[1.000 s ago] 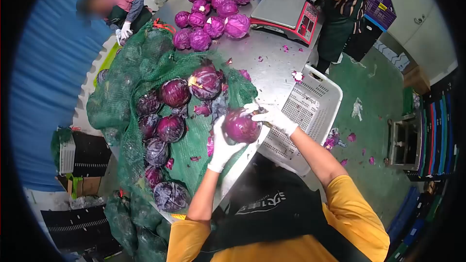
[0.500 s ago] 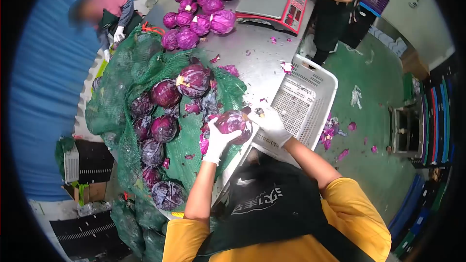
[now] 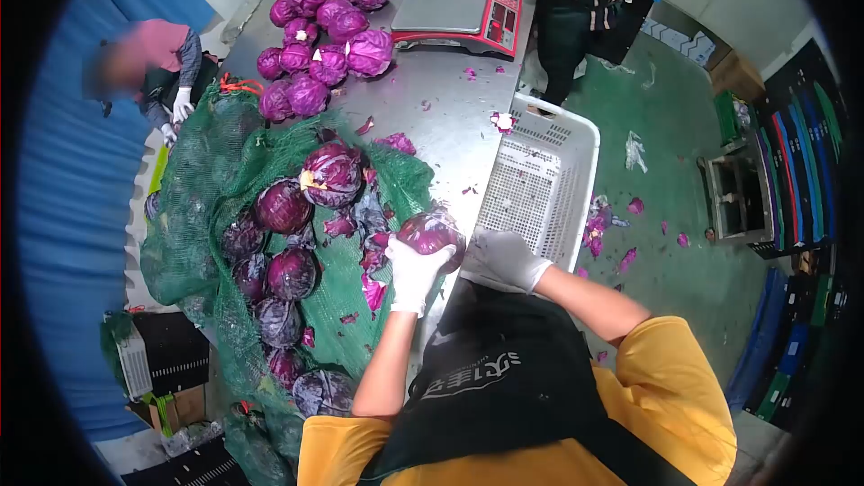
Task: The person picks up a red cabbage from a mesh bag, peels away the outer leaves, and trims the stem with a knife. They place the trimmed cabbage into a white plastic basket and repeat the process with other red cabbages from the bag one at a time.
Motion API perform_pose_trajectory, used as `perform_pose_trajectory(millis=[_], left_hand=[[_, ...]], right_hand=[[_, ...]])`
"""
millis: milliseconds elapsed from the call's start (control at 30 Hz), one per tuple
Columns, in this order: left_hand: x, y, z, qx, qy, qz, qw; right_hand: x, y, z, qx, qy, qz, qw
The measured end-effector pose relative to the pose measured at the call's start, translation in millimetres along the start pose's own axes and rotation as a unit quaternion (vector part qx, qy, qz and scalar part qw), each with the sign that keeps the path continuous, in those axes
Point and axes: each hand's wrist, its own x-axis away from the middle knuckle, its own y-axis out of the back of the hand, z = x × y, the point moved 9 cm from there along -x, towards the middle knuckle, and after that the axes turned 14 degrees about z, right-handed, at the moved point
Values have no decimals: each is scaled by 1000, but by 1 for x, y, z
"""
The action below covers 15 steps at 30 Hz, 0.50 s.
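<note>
My left hand [image 3: 416, 272], in a white glove, is shut on a red cabbage [image 3: 430, 232] at the table's front edge. Close against the cabbage's right side is my right hand [image 3: 507, 261], also gloved, with its fingers curled and slightly blurred. Whatever lies in those fingers is hidden. Left of the held cabbage, several dark cabbages [image 3: 292, 274] with their outer leaves rest on a green mesh sack [image 3: 337, 328]. A larger cabbage [image 3: 331, 175] with a pale cut stem sits behind them, among loose leaves [image 3: 373, 292].
Brighter purple cabbages [image 3: 328, 63] are piled at the back beside a red scale [image 3: 456, 9]. A white perforated crate [image 3: 583, 171] stands right of the steel table [image 3: 441, 112]. One co-worker [image 3: 175, 58] is at the left, another [image 3: 576, 9] behind the scale. Leaves [image 3: 596, 225] litter the green floor.
My right hand has moved down and its fingers have turned toward the cabbage's lower right side. The small dark item seen at its fingers is now out of sight. The whole view has shifted slightly.
</note>
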Motion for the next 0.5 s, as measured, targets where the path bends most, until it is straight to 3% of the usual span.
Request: perform_pose_trajectory(millis=[133,200,333,433,467,500], left_hand=[[-10,4,-5,14,-25,-4,1000],[-9,4,-9,14,-16,14,1000],[-13,7,-16,40,13,35,998],[-4,2,-26,-50,-26,-20,998],[-6,4,-24,-14,-25,3,1000],[-7,8,-22,28,-22,25,999]], right_hand=[[-18,9,-2,-3,-6,83,997],[-28,1,-14,-30,-79,145,986],[-42,-15,-26,-57,-133,152,978],[-51,-23,-32,-65,-152,130,978],[-45,-9,-12,63,-54,33,996],[-31,-2,11,193,51,-58,978]])
